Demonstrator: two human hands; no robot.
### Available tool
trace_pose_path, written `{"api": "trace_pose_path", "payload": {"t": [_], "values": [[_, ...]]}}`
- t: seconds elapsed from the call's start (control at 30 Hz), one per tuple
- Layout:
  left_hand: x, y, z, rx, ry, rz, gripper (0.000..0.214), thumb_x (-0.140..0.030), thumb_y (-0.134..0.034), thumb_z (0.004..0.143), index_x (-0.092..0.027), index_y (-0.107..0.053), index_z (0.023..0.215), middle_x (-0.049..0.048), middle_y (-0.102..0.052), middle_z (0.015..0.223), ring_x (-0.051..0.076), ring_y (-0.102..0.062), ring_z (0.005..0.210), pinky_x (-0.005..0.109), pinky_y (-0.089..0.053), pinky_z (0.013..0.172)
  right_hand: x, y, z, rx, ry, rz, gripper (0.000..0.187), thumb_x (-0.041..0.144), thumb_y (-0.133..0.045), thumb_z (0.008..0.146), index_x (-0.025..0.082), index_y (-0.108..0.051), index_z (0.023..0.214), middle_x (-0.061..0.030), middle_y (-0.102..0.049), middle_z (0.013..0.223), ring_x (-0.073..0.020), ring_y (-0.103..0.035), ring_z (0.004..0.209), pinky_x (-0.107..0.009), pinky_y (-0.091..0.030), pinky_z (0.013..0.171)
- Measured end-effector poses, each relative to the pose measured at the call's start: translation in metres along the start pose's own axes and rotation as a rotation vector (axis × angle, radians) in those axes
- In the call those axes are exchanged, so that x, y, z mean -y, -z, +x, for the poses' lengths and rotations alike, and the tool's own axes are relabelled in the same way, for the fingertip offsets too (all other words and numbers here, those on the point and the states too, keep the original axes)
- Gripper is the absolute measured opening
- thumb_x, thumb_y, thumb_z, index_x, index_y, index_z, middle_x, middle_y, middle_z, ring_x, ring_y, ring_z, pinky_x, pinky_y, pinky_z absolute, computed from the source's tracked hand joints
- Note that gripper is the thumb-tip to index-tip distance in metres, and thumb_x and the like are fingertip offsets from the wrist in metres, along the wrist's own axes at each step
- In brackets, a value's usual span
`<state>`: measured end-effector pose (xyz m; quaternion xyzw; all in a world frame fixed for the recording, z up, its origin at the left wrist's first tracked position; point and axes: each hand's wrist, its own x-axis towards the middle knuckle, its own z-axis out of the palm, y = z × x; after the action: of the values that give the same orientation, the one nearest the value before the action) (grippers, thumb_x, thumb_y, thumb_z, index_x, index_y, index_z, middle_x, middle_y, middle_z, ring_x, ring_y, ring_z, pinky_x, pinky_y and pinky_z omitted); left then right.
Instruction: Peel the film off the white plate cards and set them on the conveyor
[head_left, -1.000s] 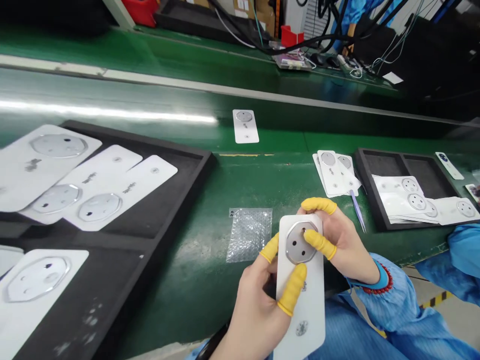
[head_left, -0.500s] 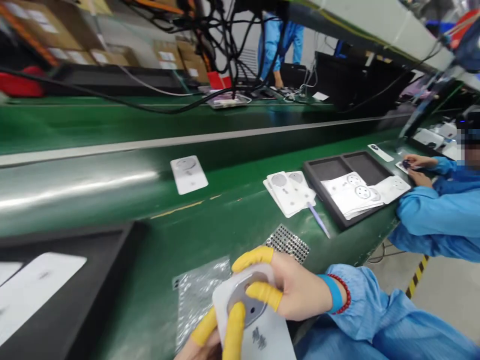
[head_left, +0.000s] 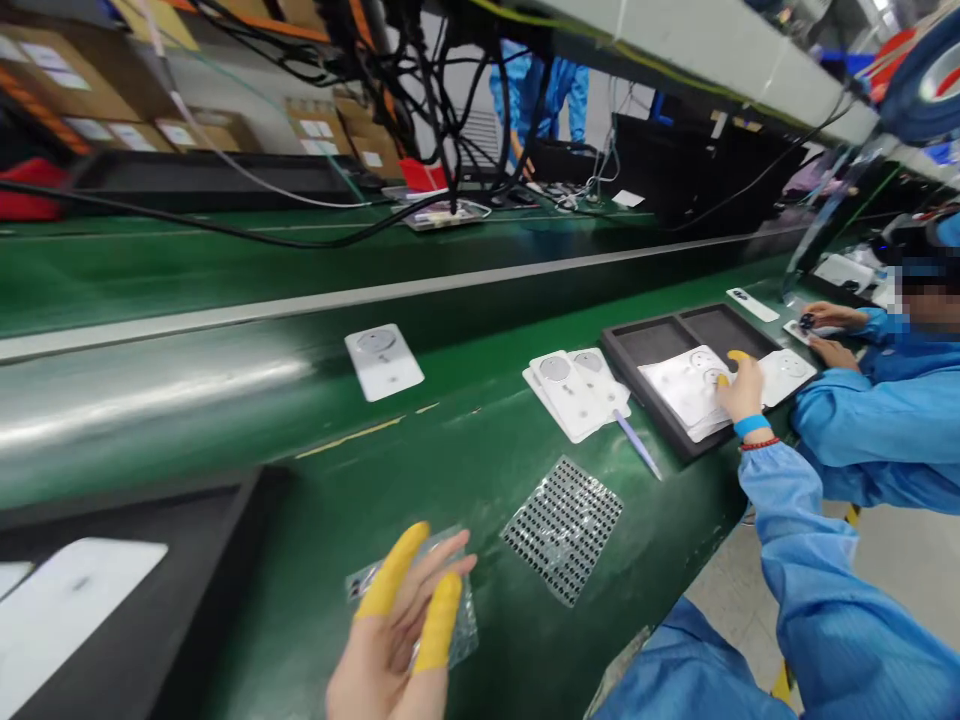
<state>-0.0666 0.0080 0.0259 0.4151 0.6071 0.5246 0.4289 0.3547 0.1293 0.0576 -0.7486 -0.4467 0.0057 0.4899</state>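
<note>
My right hand [head_left: 742, 390], wearing yellow finger cots, is in the black foam tray [head_left: 660, 345]. Its fingers pinch a white card with a round metal plate [head_left: 679, 385] lying on a stack of similar cards. My left hand [head_left: 397, 630] hangs low near the bottom of the view, with yellow cots and its fingers spread, holding nothing. It sits just in front of a clear bubble-wrap sheet [head_left: 457, 625], which it partly hides.
A black-dotted perforated sheet [head_left: 562, 530] lies on the green conveyor belt [head_left: 480, 480], with a stack of white cards [head_left: 574, 390], a blue-tipped stylus [head_left: 637, 445] and a lone card [head_left: 384, 362] nearby. A co-worker's hands [head_left: 825, 330] work at the right. A second black tray [head_left: 217, 520] lies lower left.
The card has left my left hand and my right hand has moved over to the tray. My left hand has opened. My view has tilted and shifted, showing more of the perforated sheet.
</note>
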Motion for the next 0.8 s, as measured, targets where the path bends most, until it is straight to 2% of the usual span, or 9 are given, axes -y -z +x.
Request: {"api": "trace_pose_path", "payload": {"t": [0.1,0.13,0.17,0.23,0.33,0.43,0.57,0.7,0.8], "values": [[0.014,-0.005,0.006,0.067,0.03,0.034,0.045,-0.044,-0.067,0.081,-0.02,-0.06,0.119,0.0116,-0.072,0.116,0.026,-0.07,0.101,0.04,-0.052,0.095,0.022,-0.014,-0.053,0.105,0.131,-0.036,0.035,0.02,-0.057,0.08,0.015,-0.056,0.114,-0.0184,-0.047,0.136,-0.0336,-0.036,0.134,-0.059,-0.025,0.113],[0.02,-0.007,0.009,0.095,0.049,0.054,0.043,-0.041,-0.067,0.08,-0.019,-0.061,0.116,0.0134,-0.071,0.117,0.028,-0.069,0.104,0.043,-0.051,0.097,0.032,-0.02,-0.081,0.212,0.263,-0.045,0.035,0.023,-0.056,0.085,0.017,-0.055,0.119,-0.0175,-0.051,0.134,-0.0323,-0.041,0.131,-0.057,-0.029,0.113],[0.026,-0.01,0.013,0.121,0.06,0.096,0.041,-0.038,-0.066,0.079,-0.018,-0.062,0.114,0.0151,-0.07,0.118,0.03,-0.067,0.107,0.046,-0.05,0.099,0.042,-0.027,-0.111,0.389,0.422,-0.043,0.036,0.025,-0.055,0.089,0.019,-0.053,0.125,-0.0161,-0.054,0.133,-0.0312,-0.046,0.128,-0.056,-0.033,0.111],[0.033,-0.016,0.017,0.137,0.03,0.234,0.037,-0.033,-0.063,0.078,-0.015,-0.065,0.11,0.0182,-0.067,0.123,0.035,-0.062,0.116,0.053,-0.043,0.105,0.059,-0.039,-0.17,0.728,0.677,-0.072,0.046,0.033,-0.063,0.087,0.018,-0.052,0.13,-0.018,-0.051,0.139,-0.0363,-0.043,0.132,-0.061,-0.037,0.108],[0.034,-0.024,0.017,0.143,-0.044,0.364,0.03,-0.03,-0.061,0.076,-0.012,-0.069,0.099,0.0229,-0.059,0.131,0.041,-0.049,0.128,0.057,-0.03,0.112,0.068,-0.051,-0.22,0.964,0.793,-0.047,0.036,0.024,-0.061,0.09,0.016,-0.055,0.125,-0.0202,-0.048,0.142,-0.0349,-0.04,0.136,-0.061,-0.043,0.104],[0.029,-0.028,0.015,0.153,-0.004,0.329,0.031,-0.032,-0.064,0.074,-0.013,-0.067,0.099,0.0216,-0.057,0.13,0.04,-0.046,0.129,0.055,-0.028,0.113,0.07,-0.055,-0.213,1.001,0.884,0.167,0.029,0.008,-0.044,0.095,0.015,-0.058,0.119,-0.0189,-0.049,0.14,-0.0258,-0.042,0.135,-0.051,-0.046,0.106],[0.02,-0.025,0.015,0.232,0.109,0.226,0.039,-0.042,-0.062,0.08,-0.013,-0.064,0.106,0.0168,-0.07,0.105,0.034,-0.066,0.102,0.051,-0.049,0.093,0.084,-0.053,-0.177,0.975,1.034,0.299,0.042,-0.001,-0.033,0.093,0.018,-0.057,0.122,-0.0163,-0.054,0.134,-0.0224,-0.046,0.13,-0.049,-0.05,0.101],[0.007,-0.022,0.015,0.359,0.302,-0.143,0.068,-0.04,-0.076,0.074,-0.01,-0.049,0.129,0.0105,-0.077,0.088,0.026,-0.072,0.09,0.038,-0.054,0.085,0.103,-0.051,-0.163,1.048,1.128,0.323,0.032,0.009,-0.042,0.095,0.018,-0.057,0.122,-0.0175,-0.055,0.131,-0.0261,-0.048,0.125,-0.054,-0.048,0.1],[0.002,-0.024,0.013,0.305,0.374,-0.384,0.086,-0.037,-0.084,0.066,-0.011,-0.039,0.135,0.0068,-0.078,0.08,0.023,-0.074,0.082,0.035,-0.055,0.081,0.112,-0.052,-0.163,1.133,1.047,0.4,0.033,0.022,-0.058,0.093,0.015,-0.056,0.125,-0.0194,-0.055,0.128,-0.0271,-0.051,0.12,-0.052,-0.049,0.097]]}}
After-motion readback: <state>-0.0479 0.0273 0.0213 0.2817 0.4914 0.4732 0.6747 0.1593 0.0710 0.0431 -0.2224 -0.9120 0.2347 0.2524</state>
